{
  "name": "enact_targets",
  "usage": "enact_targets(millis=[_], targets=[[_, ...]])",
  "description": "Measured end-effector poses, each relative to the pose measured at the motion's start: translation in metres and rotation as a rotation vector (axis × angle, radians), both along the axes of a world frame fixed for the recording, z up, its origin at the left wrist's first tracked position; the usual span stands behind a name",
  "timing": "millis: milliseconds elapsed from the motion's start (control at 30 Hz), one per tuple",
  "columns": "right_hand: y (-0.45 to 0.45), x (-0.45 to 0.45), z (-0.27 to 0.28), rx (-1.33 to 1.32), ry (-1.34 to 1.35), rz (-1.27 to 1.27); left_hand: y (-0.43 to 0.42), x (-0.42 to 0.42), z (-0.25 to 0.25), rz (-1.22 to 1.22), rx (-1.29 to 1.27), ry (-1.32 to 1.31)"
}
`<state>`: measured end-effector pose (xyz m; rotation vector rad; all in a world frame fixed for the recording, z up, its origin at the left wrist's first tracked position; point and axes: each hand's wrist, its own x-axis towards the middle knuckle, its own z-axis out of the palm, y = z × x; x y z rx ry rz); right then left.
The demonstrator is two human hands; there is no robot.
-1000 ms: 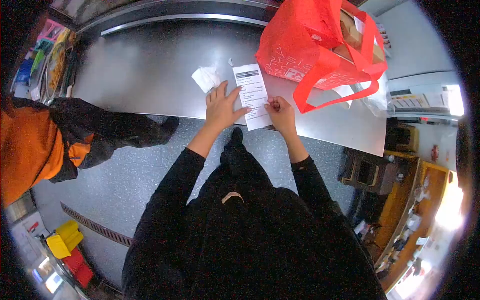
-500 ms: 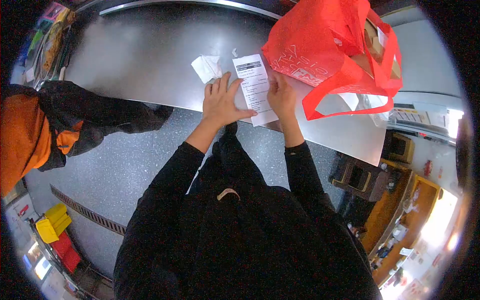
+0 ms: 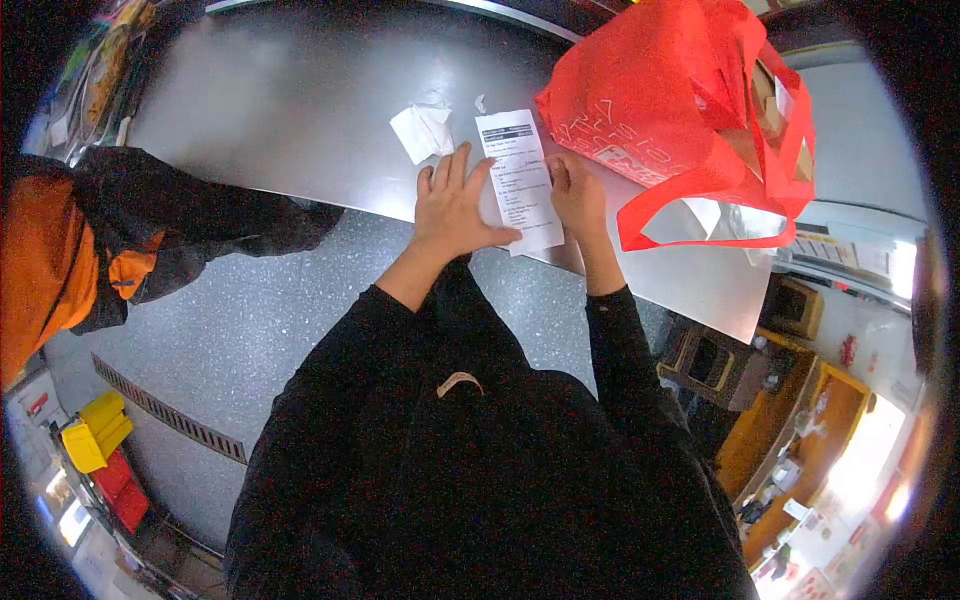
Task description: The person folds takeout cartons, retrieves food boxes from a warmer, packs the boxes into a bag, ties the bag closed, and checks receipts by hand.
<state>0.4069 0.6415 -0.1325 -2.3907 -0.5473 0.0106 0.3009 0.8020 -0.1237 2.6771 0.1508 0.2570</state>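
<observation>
A printed white receipt (image 3: 520, 180) lies on the metal counter (image 3: 290, 120) near its front edge. My left hand (image 3: 456, 208), its fingers spread, rests at the receipt's left side with the thumb on its lower part. At the right edge of the paper is my right hand (image 3: 578, 195), with its fingers curled together; whether anything small is between them is hidden. A crumpled white paper (image 3: 424, 132) lies just beyond my left fingertips, and a small scrap (image 3: 481, 104) sits above the receipt.
A large red bag (image 3: 650, 90) with cardboard boxes inside stands at the right of the counter, its handle loop hanging toward the front. A person in orange and black (image 3: 45, 260) is at the left. Yellow and red bins (image 3: 98, 430) are at the lower left.
The view has shifted, so the counter and bag sit differently in it. My right hand has moved from the receipt's lower right part up along its right edge. My left hand stays at the left side.
</observation>
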Motion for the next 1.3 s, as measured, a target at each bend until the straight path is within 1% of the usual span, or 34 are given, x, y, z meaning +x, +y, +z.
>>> enact_targets(millis=[67, 167, 267, 367, 433, 467, 567, 600, 700, 833, 933, 1033, 1300], targets=[[-0.001, -0.002, 0.0, 0.17, 0.008, 0.018, -0.001, -0.002, 0.001, 0.001, 0.007, 0.014], [-0.003, -0.007, 0.006, 0.198, 0.017, 0.065, -0.003, -0.003, 0.002, -0.003, 0.004, 0.035], [-0.002, -0.012, 0.013, -0.008, -0.002, -0.061, -0.002, -0.003, 0.001, -0.012, 0.019, 0.018], [0.003, -0.015, 0.006, 0.048, -0.106, 0.039, -0.002, -0.003, 0.0, -0.007, 0.033, 0.013], [0.011, -0.033, 0.005, -0.249, 0.009, 0.181, -0.002, -0.003, -0.003, -0.009, 0.018, 0.019], [0.013, -0.042, 0.001, -0.122, -0.08, 0.362, -0.001, -0.003, -0.003, -0.012, 0.011, 0.022], [0.003, -0.034, -0.021, -0.415, -0.095, 0.126, -0.001, -0.003, -0.001, -0.018, 0.001, 0.056], [0.004, -0.024, 0.001, -0.428, -0.011, 0.0, -0.001, -0.003, -0.001, -0.015, 0.007, 0.049], [-0.004, -0.016, 0.013, -0.173, 0.041, -0.063, 0.0, -0.002, -0.002, -0.022, 0.016, 0.035], [-0.012, -0.013, 0.014, -0.022, 0.025, 0.072, -0.001, -0.003, 0.0, -0.032, 0.016, 0.049], [-0.015, -0.013, 0.011, 0.098, 0.043, 0.11, 0.0, -0.003, 0.002, -0.028, 0.024, 0.086], [-0.014, -0.018, 0.021, 0.124, 0.03, 0.075, -0.001, -0.003, 0.003, -0.025, 0.019, 0.109], [-0.013, -0.024, 0.018, 0.199, 0.002, 0.109, 0.0, -0.004, 0.002, -0.032, 0.023, 0.098]])
